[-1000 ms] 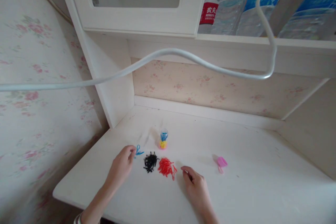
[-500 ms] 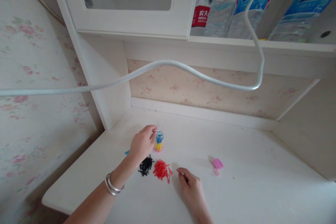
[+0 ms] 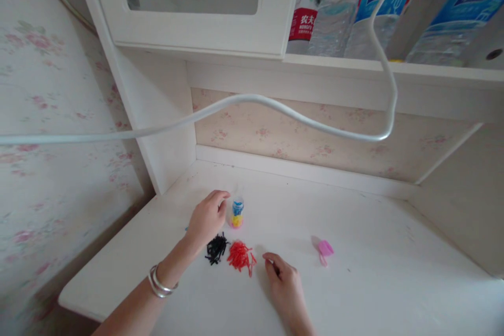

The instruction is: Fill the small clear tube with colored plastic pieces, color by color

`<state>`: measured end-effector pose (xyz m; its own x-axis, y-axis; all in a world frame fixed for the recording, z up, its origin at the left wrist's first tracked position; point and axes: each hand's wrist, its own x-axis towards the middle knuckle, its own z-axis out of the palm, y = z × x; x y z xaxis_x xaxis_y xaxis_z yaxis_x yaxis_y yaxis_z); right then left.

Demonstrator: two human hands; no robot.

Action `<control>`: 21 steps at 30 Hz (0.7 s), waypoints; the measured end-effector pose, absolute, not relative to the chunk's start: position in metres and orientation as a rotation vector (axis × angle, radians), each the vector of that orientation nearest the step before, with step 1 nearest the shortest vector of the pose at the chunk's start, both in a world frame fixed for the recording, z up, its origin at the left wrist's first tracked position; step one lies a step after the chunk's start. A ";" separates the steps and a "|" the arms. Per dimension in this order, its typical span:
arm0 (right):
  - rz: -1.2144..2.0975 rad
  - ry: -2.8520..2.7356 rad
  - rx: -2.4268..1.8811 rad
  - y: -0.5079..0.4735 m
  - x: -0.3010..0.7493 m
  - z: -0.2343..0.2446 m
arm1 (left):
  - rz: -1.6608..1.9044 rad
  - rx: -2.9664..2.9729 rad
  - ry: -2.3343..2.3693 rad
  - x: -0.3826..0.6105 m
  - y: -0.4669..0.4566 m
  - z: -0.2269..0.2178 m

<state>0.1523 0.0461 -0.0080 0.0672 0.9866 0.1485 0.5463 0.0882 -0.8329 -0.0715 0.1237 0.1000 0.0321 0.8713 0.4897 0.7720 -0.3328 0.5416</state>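
Note:
A small clear bottle (image 3: 237, 207) stands on the white desk with blue pieces above yellow ones and a pink base. Just left of its mouth is my left hand (image 3: 207, 216), thumb and forefinger apart, with nothing visible between them. Below that hand lies a heap of black rubber bands (image 3: 216, 249), beside a heap of red rubber bands (image 3: 239, 255). My right hand (image 3: 284, 279) rests on the desk right of the red heap, its fingers loosely curled and nothing visible in them. A bit of blue shows partly hidden behind my left hand.
A pink cap-like piece (image 3: 326, 248) lies to the right on the desk (image 3: 378, 283). A white cable (image 3: 252, 98) hangs across the view. Plastic bottles (image 3: 334, 21) stand on the shelf above, next to a white cabinet door (image 3: 197, 31).
My left hand has drawn back slightly left from the bottle's mouth, and its fingers have parted. My right hand stays in nearly the same place.

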 end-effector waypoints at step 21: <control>0.315 -2.413 -1.681 0.080 0.003 0.066 | 0.566 2.041 2.222 -0.161 0.055 0.005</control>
